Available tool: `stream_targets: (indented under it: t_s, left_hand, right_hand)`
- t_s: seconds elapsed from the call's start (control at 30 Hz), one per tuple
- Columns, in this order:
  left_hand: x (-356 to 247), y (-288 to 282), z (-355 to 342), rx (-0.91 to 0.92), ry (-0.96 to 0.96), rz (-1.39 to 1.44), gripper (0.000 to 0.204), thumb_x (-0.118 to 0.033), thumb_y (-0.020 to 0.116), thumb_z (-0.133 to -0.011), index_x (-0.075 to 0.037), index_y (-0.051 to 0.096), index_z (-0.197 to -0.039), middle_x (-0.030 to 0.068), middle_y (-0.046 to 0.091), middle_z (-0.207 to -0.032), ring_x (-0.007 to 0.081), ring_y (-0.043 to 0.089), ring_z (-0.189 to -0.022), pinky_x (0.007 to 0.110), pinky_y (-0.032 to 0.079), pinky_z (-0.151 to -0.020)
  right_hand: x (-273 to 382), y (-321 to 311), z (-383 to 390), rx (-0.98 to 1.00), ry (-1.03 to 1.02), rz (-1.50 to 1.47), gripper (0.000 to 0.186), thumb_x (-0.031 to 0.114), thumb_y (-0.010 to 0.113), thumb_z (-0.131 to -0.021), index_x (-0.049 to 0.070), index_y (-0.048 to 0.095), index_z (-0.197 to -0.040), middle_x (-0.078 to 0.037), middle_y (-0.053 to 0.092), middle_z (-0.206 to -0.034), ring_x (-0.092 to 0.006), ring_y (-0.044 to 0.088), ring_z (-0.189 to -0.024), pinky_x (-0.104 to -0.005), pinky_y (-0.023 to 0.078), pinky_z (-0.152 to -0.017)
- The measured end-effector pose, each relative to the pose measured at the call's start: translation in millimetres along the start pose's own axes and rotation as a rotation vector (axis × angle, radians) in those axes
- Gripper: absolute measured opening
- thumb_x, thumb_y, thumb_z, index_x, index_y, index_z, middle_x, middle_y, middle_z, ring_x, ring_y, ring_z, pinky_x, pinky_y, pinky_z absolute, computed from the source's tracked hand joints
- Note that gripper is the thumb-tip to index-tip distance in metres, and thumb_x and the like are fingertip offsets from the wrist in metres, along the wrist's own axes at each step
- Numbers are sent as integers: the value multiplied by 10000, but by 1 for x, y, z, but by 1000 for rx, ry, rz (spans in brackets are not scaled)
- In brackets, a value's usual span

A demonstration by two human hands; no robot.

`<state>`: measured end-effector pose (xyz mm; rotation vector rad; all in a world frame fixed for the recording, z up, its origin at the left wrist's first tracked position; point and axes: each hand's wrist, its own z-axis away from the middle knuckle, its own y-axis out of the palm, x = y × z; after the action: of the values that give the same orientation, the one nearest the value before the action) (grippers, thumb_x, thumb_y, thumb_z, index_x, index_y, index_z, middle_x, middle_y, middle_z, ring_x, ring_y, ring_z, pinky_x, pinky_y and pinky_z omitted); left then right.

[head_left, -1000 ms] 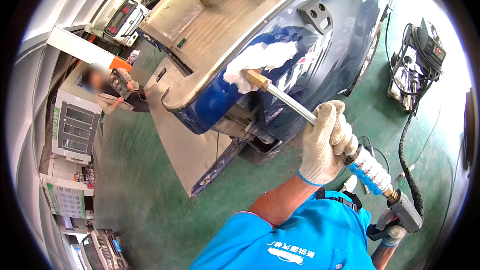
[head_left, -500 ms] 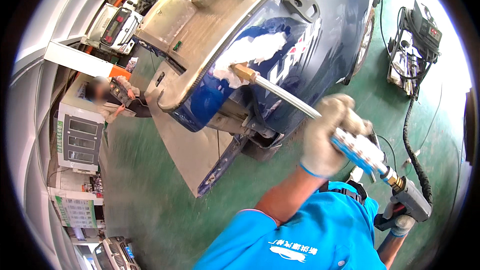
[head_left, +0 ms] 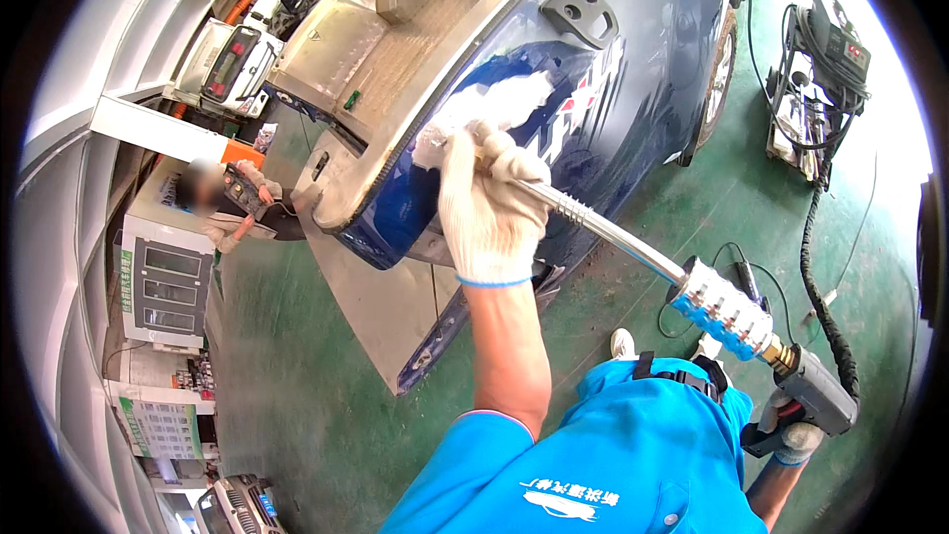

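White writing [head_left: 611, 499] sits by a little white picture [head_left: 561, 507] on the blue shirt [head_left: 593, 435], big white and red letters [head_left: 579, 104] are on the blue truck [head_left: 647, 99], and a white-and-green board [head_left: 163, 428] has words too tiny to read.

pretty bright overall, blown-out white glare along the right edge of the green floor [head_left: 316, 415], shiny reflections on the blue panel [head_left: 647, 89], left hand [head_left: 494, 213] decently sharp, super bendy fisheye lines near the rim, black corners

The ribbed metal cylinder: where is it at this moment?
In the head view, the ribbed cylinder is right of centre, at the lower end of the rod, near the grey handle in the right hand.
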<state>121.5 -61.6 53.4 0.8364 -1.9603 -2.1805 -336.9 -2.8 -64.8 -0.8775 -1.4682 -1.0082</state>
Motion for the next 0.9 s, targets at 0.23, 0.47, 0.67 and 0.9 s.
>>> stream_targets:
  t_s: [0.23,0.47,0.67,0.9]
  left_hand:
    - [3,-15,-16,844,-104,540,308,-417,628,-1050,-165,595,-876,-57,387,-561,59,357,-432,246,402,-415]
    - [22,-9,36,21,-1,122,407,-401,537,-1108,-24,677,-1174,-56,441,-715,71,421,-596,259,441,-577]
    - [66,7,42,-96,-4,-197,268,-289,534,-1120,-55,638,-1199,-17,517,-865,106,445,-721,312,444,-725]
    - [65,-6,25,-46,-47,-189,181,-227,565,-1102,-112,659,-1206,3,598,-859,128,510,-673,344,466,-686]
  right_hand:
    - [-23,-25,14,27,-71,486,506,459,836,-614,83,716,-931,-44,643,-834,-224,616,-727,-362,486,-674]
    - [-43,-33,26,-72,70,-157,828,614,919,-684,-34,672,-1136,-78,671,-870,-203,653,-734,-296,498,-633]
    - [-67,-39,30,-53,202,-534,1059,476,991,-650,-136,508,-1367,-133,705,-826,-181,641,-532,-276,490,-428]
    - [-50,-6,14,-187,170,-578,987,390,1003,-650,-131,511,-1329,-129,697,-784,-187,642,-517,-301,509,-416]
